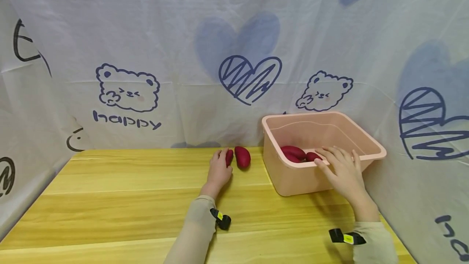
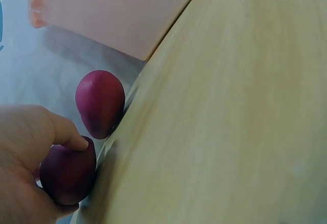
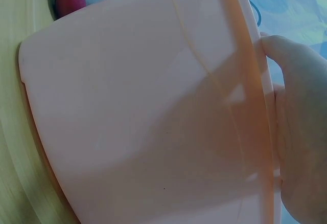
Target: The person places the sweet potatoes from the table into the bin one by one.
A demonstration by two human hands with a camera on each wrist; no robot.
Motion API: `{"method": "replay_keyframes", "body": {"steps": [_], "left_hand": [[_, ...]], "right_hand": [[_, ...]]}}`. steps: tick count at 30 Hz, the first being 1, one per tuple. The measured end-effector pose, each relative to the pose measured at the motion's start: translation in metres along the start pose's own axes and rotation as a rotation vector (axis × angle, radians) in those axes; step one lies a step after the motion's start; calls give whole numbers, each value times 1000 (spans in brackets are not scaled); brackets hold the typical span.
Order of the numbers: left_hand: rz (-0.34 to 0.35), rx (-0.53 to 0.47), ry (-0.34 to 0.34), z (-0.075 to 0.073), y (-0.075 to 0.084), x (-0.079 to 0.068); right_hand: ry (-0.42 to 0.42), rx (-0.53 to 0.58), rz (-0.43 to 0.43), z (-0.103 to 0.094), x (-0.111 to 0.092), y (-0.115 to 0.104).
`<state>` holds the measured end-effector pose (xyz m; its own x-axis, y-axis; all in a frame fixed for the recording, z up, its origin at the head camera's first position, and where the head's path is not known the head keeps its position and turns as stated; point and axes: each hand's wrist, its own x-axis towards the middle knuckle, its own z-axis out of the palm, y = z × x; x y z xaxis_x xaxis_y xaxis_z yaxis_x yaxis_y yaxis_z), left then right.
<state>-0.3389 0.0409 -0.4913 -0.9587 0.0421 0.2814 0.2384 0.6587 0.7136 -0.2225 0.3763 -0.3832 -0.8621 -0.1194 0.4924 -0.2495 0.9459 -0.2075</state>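
Observation:
At the back of the wooden table my left hand (image 1: 220,168) (image 2: 25,147) curls round a dark red sweet potato (image 1: 229,157) (image 2: 69,175) lying by the cloth wall. Just to its right lies a second sweet potato (image 1: 242,157) (image 2: 100,101), untouched. My right hand (image 1: 342,166) (image 3: 301,132) holds the near rim of a pink plastic tub (image 1: 293,178) (image 3: 127,106), fingers draped inside and thumb on the outer wall. Inside the tub lie more sweet potatoes (image 1: 293,152), partly hidden by its wall.
A printed white cloth (image 1: 234,52) closes the table in at the back and on both sides. The tub stands at the right rear corner, close to the cloth. Bare wooden tabletop (image 1: 128,199) stretches across the left and front.

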Motion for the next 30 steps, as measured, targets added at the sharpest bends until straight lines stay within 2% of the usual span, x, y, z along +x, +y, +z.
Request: {"method": "replay_keyframes", "body": {"steps": [30], "left_hand": [[94,-9,66,-7,8,1]], "right_hand": [[-4,-3,5,-2,0,-2]]}}
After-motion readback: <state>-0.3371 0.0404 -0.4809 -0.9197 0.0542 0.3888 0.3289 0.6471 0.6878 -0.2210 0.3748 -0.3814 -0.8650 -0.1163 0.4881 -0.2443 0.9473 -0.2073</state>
